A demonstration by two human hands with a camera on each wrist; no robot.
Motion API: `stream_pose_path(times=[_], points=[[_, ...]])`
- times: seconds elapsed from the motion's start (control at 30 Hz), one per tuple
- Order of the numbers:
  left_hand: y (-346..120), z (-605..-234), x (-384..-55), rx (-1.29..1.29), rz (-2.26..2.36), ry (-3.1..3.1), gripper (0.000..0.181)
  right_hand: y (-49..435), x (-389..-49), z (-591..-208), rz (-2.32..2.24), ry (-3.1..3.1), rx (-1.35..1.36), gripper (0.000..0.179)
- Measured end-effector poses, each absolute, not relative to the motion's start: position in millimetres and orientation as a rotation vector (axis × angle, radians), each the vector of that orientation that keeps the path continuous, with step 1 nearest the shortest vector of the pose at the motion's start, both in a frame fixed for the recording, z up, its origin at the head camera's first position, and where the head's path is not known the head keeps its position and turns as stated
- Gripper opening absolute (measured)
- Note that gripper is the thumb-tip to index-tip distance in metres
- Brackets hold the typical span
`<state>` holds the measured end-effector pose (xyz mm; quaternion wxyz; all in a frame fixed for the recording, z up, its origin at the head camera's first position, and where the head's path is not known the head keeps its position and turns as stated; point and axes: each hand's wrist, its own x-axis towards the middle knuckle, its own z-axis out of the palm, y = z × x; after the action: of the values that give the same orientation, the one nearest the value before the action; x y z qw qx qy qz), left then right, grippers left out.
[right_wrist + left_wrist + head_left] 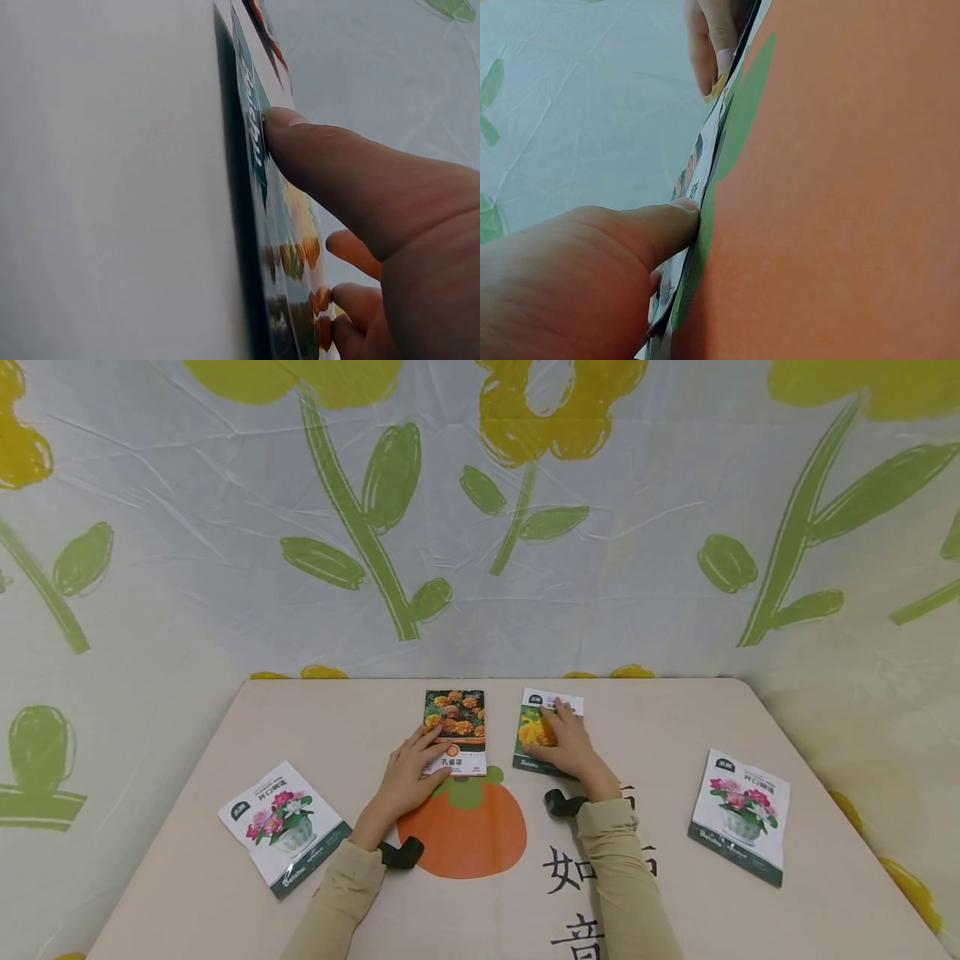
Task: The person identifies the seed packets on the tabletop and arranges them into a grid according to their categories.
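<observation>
Your left hand (408, 774) lies flat on the dark marigold packet (455, 727), fingers straight across its lower left part, thumb at the bottom edge. From the left wrist view, the thumb (656, 229) presses against the packet's edge; nothing is curled round it, so this is a press and not a grasp. Your right hand (567, 741) lies just as flat on the yellow-flower packet (531, 731), fingers spread over its middle and the palm covering its lower right corner. In the right wrist view one finger (315, 161) pushes down on the green printed strip near the packet's edge.

Those two packets lie side by side at the far middle of the table (660, 710), near each other but not touching. The dark one's lower end overlaps the green top of the orange persimmon print (465, 831) on the cloth.

Further out there are two more, both showing pink flowers in a white basket: one pink-flower packet (283, 827) near your left forearm, tilted, and a second pink-flower packet (741, 816) well off to your right. Four packets in all, two under your hands, two lying free.

Black straps show at both wrists. Behind the table hangs a backdrop (480, 527) with yellow flowers and green leaves.
</observation>
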<state>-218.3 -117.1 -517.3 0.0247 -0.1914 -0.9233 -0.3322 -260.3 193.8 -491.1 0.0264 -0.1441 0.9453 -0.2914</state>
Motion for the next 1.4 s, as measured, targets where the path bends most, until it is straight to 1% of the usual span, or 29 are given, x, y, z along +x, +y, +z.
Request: stream_pose_path(times=[0.37, 0.73, 1.07, 1.4], points=[[-116.8, -517.0, -216.4, -0.613, -1.031, -2.845, 0.049, 190.1, -259.5, -492.0, -0.911, 2.886, -0.430, 0.083], [-117.8, -516.6, -217.8, -0.618, -1.029, -2.839, 0.048, 187.7, -263.2, -495.4, -0.943, 2.879, -0.482, 0.083], [-118.3, -518.4, -218.7, -0.607, -1.026, -2.839, 0.049, 185.7, -262.5, -496.1, -0.992, 2.899, -0.538, 0.078], [-117.3, -517.2, -217.7, -0.611, -1.039, -2.834, 0.049, 186.7, -258.5, -491.5, -1.132, 2.886, -0.544, 0.073]])
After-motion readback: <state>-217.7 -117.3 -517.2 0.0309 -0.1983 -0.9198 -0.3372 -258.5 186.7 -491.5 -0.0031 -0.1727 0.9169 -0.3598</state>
